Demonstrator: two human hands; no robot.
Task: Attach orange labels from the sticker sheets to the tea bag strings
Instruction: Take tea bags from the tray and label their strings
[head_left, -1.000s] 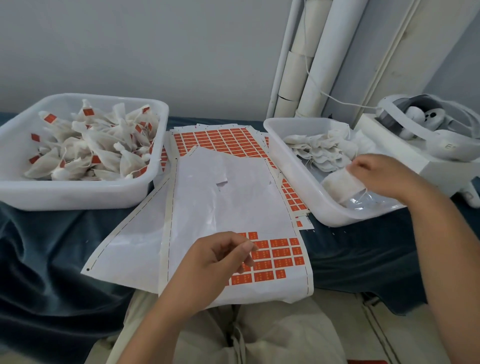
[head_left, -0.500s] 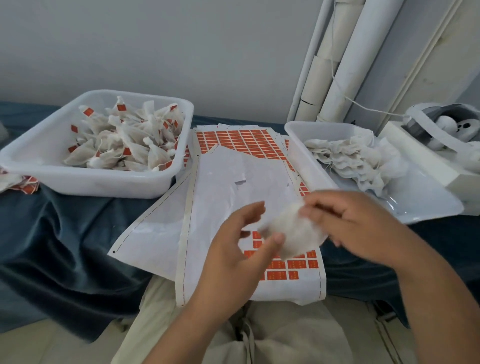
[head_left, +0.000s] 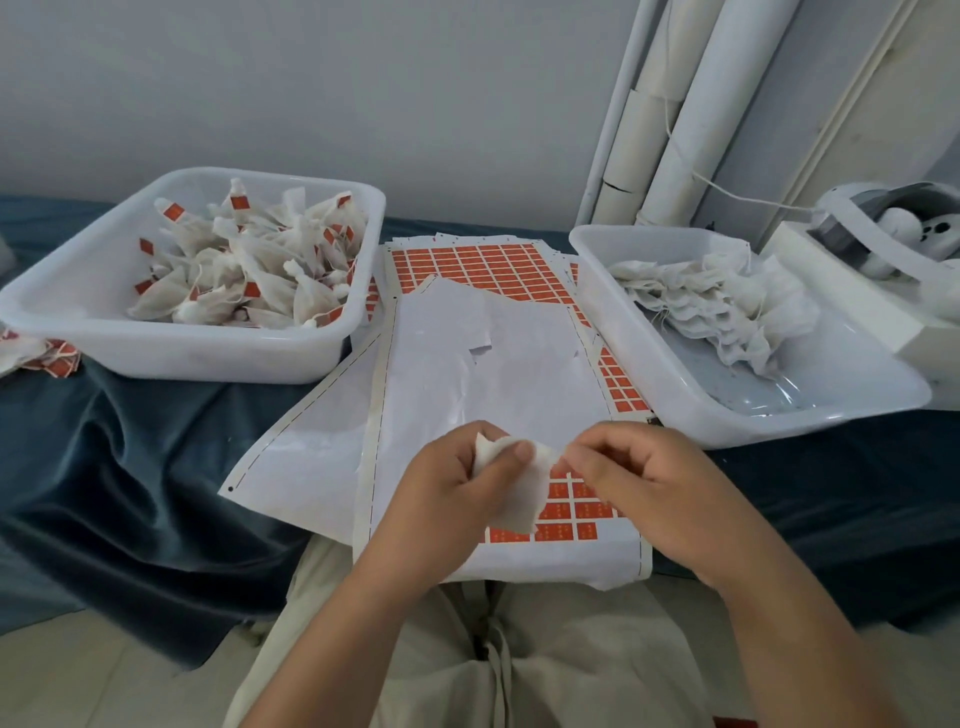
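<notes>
A white tea bag is held above the near sticker sheet, which keeps a few rows of orange labels at its near end. My left hand grips the bag, thumb across its front. At the bag's right edge my right hand pinches with curled fingers; what it pinches is hidden. A second sheet full of orange labels lies further back. The left tub holds several labelled tea bags. The right tub holds unlabelled bags.
A dark blue cloth covers the table. White pipes stand at the back right against the wall. A white box with a headset sits far right. A few labelled bags lie left of the left tub. My lap is below.
My right hand took a tea bag from the right tub and brought it over the near sheet. My left hand left the labels and now grips the bag. The view rose.
</notes>
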